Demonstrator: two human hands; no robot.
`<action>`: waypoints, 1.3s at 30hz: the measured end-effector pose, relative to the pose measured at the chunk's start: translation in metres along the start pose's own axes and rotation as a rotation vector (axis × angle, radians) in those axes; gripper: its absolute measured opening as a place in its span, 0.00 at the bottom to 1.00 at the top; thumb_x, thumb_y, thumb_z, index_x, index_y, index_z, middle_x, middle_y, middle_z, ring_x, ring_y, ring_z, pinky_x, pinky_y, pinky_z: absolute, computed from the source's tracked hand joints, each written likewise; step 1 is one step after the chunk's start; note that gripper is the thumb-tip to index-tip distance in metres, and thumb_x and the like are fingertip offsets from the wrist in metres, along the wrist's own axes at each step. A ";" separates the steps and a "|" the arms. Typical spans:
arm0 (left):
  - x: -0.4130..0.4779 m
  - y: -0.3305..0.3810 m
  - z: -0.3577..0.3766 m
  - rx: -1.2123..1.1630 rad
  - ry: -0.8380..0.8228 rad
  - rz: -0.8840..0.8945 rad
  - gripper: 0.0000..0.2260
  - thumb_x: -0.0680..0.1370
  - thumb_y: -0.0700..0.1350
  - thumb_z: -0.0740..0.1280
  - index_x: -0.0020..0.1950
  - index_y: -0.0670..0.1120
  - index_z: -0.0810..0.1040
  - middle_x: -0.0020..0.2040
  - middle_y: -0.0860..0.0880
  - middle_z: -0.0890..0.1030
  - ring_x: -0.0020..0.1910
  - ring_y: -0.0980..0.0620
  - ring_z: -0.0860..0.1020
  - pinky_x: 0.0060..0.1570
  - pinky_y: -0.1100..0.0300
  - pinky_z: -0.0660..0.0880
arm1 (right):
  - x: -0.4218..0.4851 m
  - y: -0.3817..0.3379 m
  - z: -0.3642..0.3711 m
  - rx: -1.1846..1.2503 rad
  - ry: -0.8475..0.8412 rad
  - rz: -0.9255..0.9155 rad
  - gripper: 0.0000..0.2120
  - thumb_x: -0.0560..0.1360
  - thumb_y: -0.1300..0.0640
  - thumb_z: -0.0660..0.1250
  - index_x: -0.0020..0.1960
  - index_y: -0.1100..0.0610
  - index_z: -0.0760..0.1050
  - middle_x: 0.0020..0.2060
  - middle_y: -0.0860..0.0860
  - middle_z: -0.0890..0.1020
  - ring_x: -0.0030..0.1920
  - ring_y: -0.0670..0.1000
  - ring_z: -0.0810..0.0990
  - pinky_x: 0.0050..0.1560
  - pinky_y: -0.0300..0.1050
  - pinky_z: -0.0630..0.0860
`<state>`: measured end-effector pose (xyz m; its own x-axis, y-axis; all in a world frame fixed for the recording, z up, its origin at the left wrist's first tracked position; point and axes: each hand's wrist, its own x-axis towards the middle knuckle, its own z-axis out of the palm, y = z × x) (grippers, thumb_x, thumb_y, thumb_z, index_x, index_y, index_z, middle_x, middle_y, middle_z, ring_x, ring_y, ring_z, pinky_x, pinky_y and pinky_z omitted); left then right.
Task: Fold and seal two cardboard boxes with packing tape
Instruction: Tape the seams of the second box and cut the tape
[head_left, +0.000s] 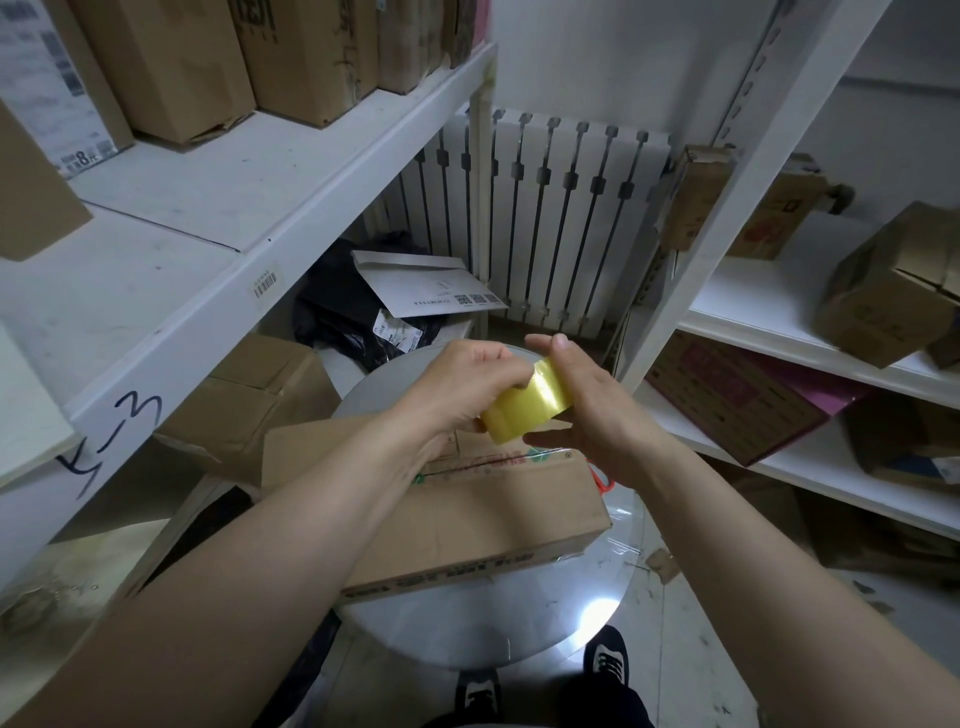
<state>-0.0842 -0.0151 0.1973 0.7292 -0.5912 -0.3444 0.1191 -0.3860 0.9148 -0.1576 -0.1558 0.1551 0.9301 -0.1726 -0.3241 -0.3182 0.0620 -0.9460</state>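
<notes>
At frame centre, each grip, left hand (467, 384) and right hand (589, 415), holds the tape roll (524, 410) above the box (467, 519), probably to free its end.

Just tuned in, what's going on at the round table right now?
A person stands at the round table and holds a roll of yellowish packing tape in both hands. The left hand grips one side of it and the right hand wraps the other. The roll is raised above a cardboard box, which lies flat on the table with its flaps closed. Whether a strip is already pulled free cannot be told.
</notes>
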 end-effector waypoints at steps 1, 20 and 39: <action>0.001 0.000 0.001 -0.023 -0.004 -0.013 0.11 0.73 0.41 0.66 0.31 0.49 0.72 0.33 0.50 0.73 0.37 0.51 0.73 0.42 0.54 0.73 | 0.000 -0.001 0.003 -0.012 0.020 -0.040 0.24 0.78 0.33 0.54 0.67 0.43 0.71 0.60 0.55 0.76 0.57 0.55 0.80 0.57 0.57 0.80; 0.006 -0.012 -0.006 0.017 -0.106 0.164 0.09 0.76 0.50 0.71 0.48 0.45 0.84 0.36 0.53 0.80 0.38 0.56 0.77 0.44 0.58 0.73 | 0.008 -0.003 0.004 -0.173 0.120 -0.233 0.21 0.80 0.39 0.53 0.65 0.48 0.74 0.57 0.47 0.79 0.61 0.50 0.77 0.60 0.50 0.75; 0.002 -0.003 -0.003 -0.153 -0.126 0.175 0.12 0.73 0.50 0.71 0.36 0.43 0.76 0.37 0.49 0.79 0.39 0.51 0.77 0.44 0.55 0.75 | -0.001 -0.002 -0.011 0.325 -0.001 -0.079 0.29 0.70 0.37 0.70 0.67 0.49 0.75 0.56 0.55 0.80 0.56 0.56 0.82 0.57 0.57 0.80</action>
<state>-0.0810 -0.0127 0.1946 0.6592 -0.7266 -0.1934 0.1065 -0.1644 0.9806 -0.1600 -0.1669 0.1568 0.9498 -0.1885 -0.2496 -0.1698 0.3592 -0.9177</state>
